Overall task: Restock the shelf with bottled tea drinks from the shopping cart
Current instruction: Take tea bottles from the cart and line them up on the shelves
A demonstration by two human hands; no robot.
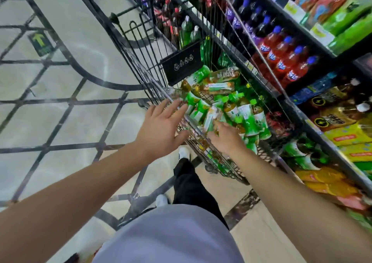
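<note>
The left hand (161,125) hovers over the near rim of the shopping cart (141,61) with its fingers spread and straight, holding nothing. The right hand (226,136) reaches among the bottled tea drinks (239,111) heaped in the cart's near end, but its fingertips are hidden among the blurred bottles, so whether they grip one cannot be told. The shelf (314,129) runs along the cart's right side, its labels smeared and its far end cut off.
</note>
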